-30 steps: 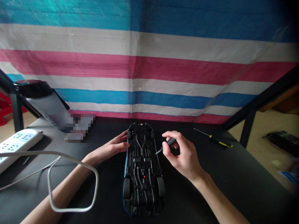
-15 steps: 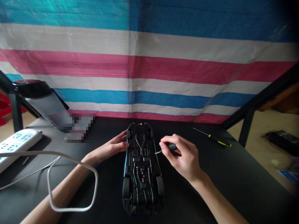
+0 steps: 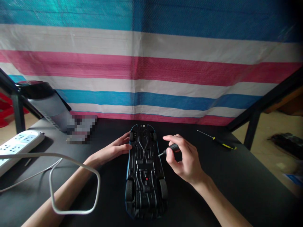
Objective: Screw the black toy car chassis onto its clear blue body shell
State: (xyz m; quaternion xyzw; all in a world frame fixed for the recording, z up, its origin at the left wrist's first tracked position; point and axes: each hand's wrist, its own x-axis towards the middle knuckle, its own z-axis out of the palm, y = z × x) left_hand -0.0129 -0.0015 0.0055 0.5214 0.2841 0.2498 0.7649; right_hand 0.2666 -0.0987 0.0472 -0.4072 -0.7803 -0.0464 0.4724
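Observation:
A toy car (image 3: 145,170) lies upside down in the middle of the table, its black underside and wheels facing up and blue body showing along the edges. Against its left side, near the far wheel, my left hand (image 3: 118,146) grips it, with some fingertips hidden behind the edge. My right hand (image 3: 186,157) is closed on a small screwdriver (image 3: 174,147) with a dark handle, held between thumb and fingers, index finger raised off it. The screwdriver's tip is at the car's right edge; whether it touches a screw I cannot tell.
A second screwdriver (image 3: 223,144), black and yellow, lies to the right. At left are a white power strip (image 3: 21,142), a looping white cable (image 3: 98,183), a grey cup with black lid (image 3: 50,105) and a blurred-out item (image 3: 82,127). A striped sheet (image 3: 151,71) hangs behind.
My right index finger has lifted off the screwdriver and the thumb has shifted along it. The left hand and the car keep their places, with only a slight shift of the view.

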